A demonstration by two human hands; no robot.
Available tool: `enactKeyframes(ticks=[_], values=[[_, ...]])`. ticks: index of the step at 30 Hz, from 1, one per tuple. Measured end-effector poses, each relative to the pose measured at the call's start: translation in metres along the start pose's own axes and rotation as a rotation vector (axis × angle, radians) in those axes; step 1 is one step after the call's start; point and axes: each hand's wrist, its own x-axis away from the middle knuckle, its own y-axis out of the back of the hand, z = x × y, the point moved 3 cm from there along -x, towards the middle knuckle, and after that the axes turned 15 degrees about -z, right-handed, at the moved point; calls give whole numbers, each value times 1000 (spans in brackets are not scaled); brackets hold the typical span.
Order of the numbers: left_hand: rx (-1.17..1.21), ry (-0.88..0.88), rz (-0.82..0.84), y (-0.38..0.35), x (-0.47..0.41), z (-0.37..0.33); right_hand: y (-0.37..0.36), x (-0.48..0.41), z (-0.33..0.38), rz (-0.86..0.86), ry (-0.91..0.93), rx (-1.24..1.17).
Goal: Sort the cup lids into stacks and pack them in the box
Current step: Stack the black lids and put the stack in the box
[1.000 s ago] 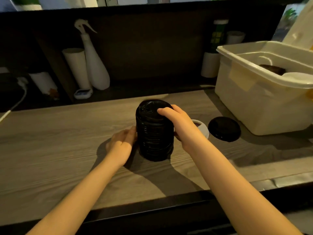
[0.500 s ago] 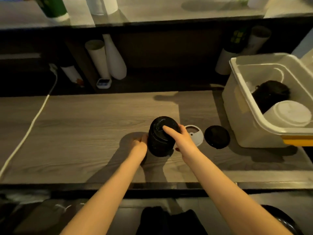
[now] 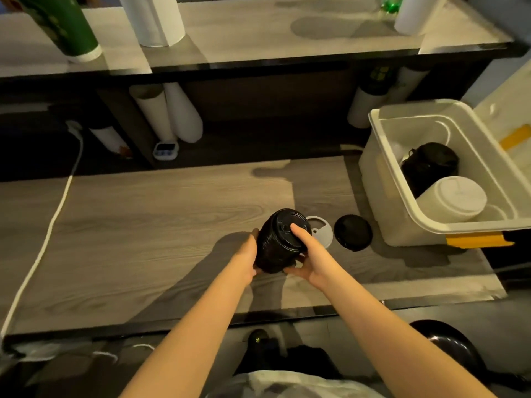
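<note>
A tall stack of black cup lids (image 3: 277, 242) is tilted above the wooden table, held between both hands. My left hand (image 3: 247, 254) grips its left side and bottom. My right hand (image 3: 309, 254) cups its right side, with a finger on the top lid. Beside it on the table lie a single white lid (image 3: 323, 229) and a single black lid (image 3: 352, 232). The white plastic box (image 3: 382, 179) stands at the right, holding another black lid stack (image 3: 429, 165) and a white lid stack (image 3: 457, 196).
A white cable (image 3: 48, 228) runs down the table's left side. Paper cup stacks (image 3: 152, 113), a white bottle (image 3: 184, 116) and a small timer (image 3: 166, 147) sit on the lower shelf behind. The table's front edge is close to my body.
The black stack has come off the table and tilted, with my left hand now under its base. The camera has risen and looks down more steeply.
</note>
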Motion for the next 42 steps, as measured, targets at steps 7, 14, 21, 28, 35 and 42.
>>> enactKeyframes(ticks=[7,14,21,28,35,42], values=[[124,-76,53,0,-5,-16,-12,4,10,17,107,-21],[186,-361,222,-17,32,-80,-10,43,71,-29,391,-76],[29,-667,594,-108,129,-128,62,90,151,-152,616,-247],[-222,-766,697,-211,168,-148,143,90,206,-279,624,-252],[-585,-727,609,-277,148,-152,196,63,227,-329,599,46],[-916,-719,589,-312,134,-150,221,25,222,-274,418,11]])
